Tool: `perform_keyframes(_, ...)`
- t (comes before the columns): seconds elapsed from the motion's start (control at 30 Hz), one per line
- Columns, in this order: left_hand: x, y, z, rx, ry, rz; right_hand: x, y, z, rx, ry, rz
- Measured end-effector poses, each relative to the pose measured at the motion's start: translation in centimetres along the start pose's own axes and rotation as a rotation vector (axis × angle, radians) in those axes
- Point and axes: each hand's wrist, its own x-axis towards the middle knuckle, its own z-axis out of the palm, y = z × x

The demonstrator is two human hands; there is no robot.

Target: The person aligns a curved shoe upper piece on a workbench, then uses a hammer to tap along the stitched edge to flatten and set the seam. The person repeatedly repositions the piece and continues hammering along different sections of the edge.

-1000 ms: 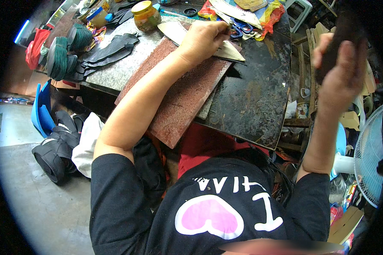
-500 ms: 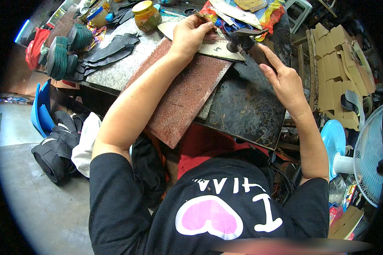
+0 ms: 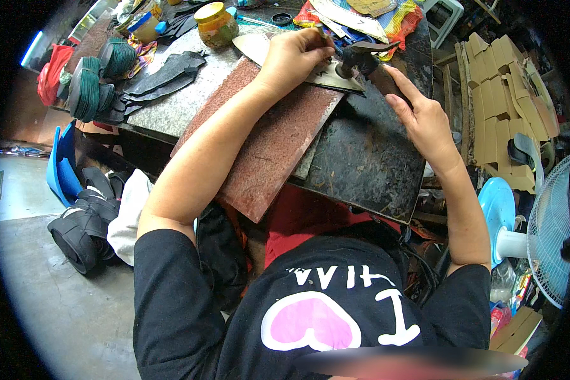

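Observation:
My right hand (image 3: 421,123) is wrapped round the handle of a hammer (image 3: 381,79). The hammer's face rests on or just above the right end of a flat cream sole-shaped piece (image 3: 332,79), with a thin black layer showing along its edge. Over the middle of that piece is my left hand (image 3: 297,57), fingers pinched together close to the hammer head. What the pinch holds is hidden. Both the piece and my left hand lie over the far end of a rough reddish-brown board (image 3: 259,142), set slantwise on the table (image 3: 367,158).
A yellow-lidded jar (image 3: 215,28) stands beyond my left forearm. Black leather-like cut pieces (image 3: 164,79) and green cord spools (image 3: 85,88) lie leftward. More cream patterns (image 3: 351,16) are at the back. Cardboard pieces (image 3: 494,101) and a fan (image 3: 551,231) stand right of the table.
My left hand has shifted right and slightly nearer me, closer to the hammer head. The hammer and my right hand have hardly moved.

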Motion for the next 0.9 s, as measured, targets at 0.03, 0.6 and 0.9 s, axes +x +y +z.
perform_keyframes(0.03, 0.0, 0.1, 0.0, 0.117, 0.000, 0.076, 0.1, 0.1, 0.0, 0.023, 0.004, -0.009)
perform_keyframes(0.6, 0.5, -0.8, 0.7, -0.196, 0.089, -0.065, -0.1, 0.5, 0.3, 0.022, -0.039, 0.062)
perform_keyframes(0.9, -0.2, 2.2, 0.4, 0.381, 0.040, 0.333, 0.5, -2.5, -6.7, 0.500, 0.280, -0.110)
